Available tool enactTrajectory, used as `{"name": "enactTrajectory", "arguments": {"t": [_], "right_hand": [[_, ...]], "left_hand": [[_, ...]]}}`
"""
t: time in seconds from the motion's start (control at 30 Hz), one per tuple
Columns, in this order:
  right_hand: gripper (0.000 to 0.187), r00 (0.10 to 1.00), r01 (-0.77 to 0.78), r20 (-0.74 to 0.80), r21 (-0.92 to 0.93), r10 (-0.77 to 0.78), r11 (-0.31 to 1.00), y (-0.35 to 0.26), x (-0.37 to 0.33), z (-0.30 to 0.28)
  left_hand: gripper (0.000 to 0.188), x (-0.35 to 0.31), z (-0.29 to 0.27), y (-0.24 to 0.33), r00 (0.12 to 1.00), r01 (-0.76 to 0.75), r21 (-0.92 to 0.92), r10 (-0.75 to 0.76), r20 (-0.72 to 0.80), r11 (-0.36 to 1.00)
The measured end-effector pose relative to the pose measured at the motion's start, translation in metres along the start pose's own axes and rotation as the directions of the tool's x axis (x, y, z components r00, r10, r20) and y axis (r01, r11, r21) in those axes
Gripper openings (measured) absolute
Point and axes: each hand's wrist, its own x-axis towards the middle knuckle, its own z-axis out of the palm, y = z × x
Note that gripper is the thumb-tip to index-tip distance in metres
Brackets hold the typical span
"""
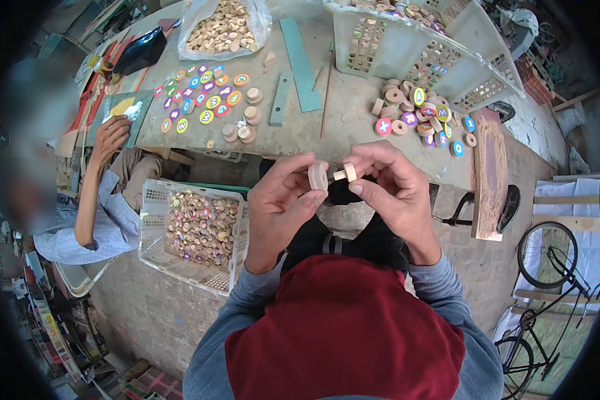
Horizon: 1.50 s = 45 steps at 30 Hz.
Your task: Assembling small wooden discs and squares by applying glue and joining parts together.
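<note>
I pinch a pale wooden disc point(318, 176) on edge between the thumb and fingertips of my left hand point(280, 203), and my right hand point(390, 190) grips a small wooden peg point(345, 173) just beside it, both held up near my chest over the near edge of the table point(340, 113). Farther off on the right lies a heap of coloured letter discs point(420, 117) by a pale basket point(420, 47). To the left, another person's hand point(110, 137) rests near rows of coloured discs point(200, 100), and a white crate of discs point(197, 230) sits lower down.
</note>
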Motion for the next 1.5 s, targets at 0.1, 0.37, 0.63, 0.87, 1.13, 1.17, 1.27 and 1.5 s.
{"name": "enactTrajectory", "arguments": {"t": [0.1, 0.37, 0.63, 0.87, 1.13, 1.17, 1.27, 1.5], "right_hand": [[0.032, 0.998, 0.066, 0.016, -0.112, -0.065, 0.992, 0.001, -0.001, -0.004], [0.030, 0.992, 0.127, 0.048, -0.189, -0.120, 0.974, 0.006, -0.001, -0.007], [0.031, 0.987, 0.153, 0.078, -0.233, -0.139, 0.960, 0.003, 0.002, -0.005], [0.031, 0.982, 0.180, 0.108, -0.330, -0.152, 0.927, -0.001, 0.004, -0.003], [0.030, 0.982, 0.176, 0.124, -0.319, -0.143, 0.931, 0.002, 0.004, -0.004], [0.030, 0.982, 0.176, 0.126, -0.318, -0.142, 0.931, 0.003, 0.004, -0.004], [0.030, 0.982, 0.175, 0.126, -0.304, -0.143, 0.936, 0.004, 0.004, -0.004], [0.029, 0.983, 0.166, 0.126, -0.297, -0.134, 0.940, 0.003, 0.004, -0.004]], "left_hand": [[0.044, 0.003, 0.002, -0.003, 0.998, -0.043, 0.010, 0.043, 0.042, 0.999], [0.040, 0.002, 0.003, -0.005, 0.998, -0.022, 0.001, 0.022, 0.062, 1.000], [0.041, 0.003, 0.000, -0.006, 0.996, -0.038, 0.016, 0.036, 0.087, 0.999], [0.041, 0.005, 0.002, -0.004, 0.991, -0.108, 0.103, 0.099, 0.092, 0.989], [0.041, 0.005, -0.001, 0.004, 0.989, -0.111, 0.169, 0.091, 0.118, 0.979], [0.041, 0.005, -0.001, 0.005, 0.989, -0.111, 0.169, 0.092, 0.116, 0.979], [0.042, 0.005, -0.002, 0.008, 0.989, -0.095, 0.200, 0.071, 0.128, 0.975], [0.042, 0.006, -0.004, 0.006, 0.985, -0.124, 0.194, 0.097, 0.142, 0.973]]}}
